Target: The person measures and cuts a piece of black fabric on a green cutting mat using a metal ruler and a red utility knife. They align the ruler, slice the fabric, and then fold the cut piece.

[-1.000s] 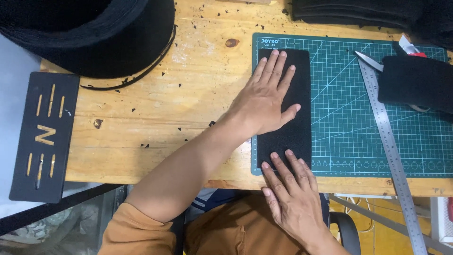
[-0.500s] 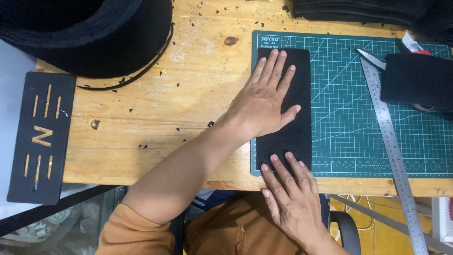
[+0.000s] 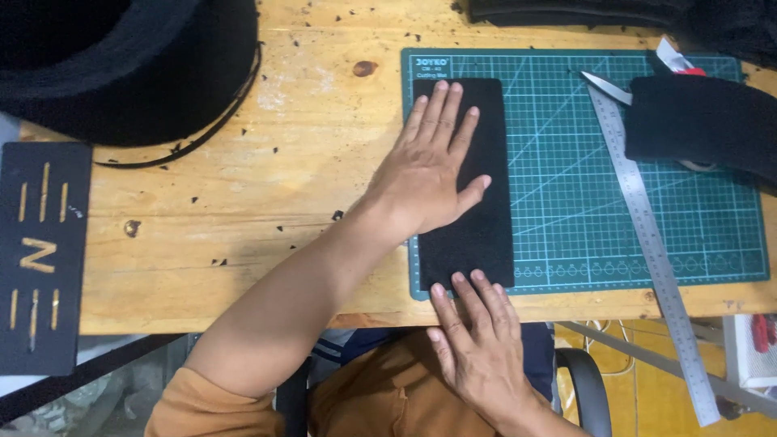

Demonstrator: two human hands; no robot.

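Your right hand (image 3: 477,356) lies flat, fingers spread, its tips on the near end of the black felt strip (image 3: 477,235); just beyond, your left hand (image 3: 429,174) presses open-palmed on its middle, clamped on nothing. The strip lies smoothed on the green cutting mat (image 3: 583,178), uncut, the steel ruler (image 3: 647,235) untouched to the right of both hands.

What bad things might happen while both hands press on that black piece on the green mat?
The black strip might slide, since only flat palms hold it: left hand on top, right hand touching its near end. The metal ruler juts past the table edge, so a bump may knock it off. The scissors tip nearby could poke a reaching hand.
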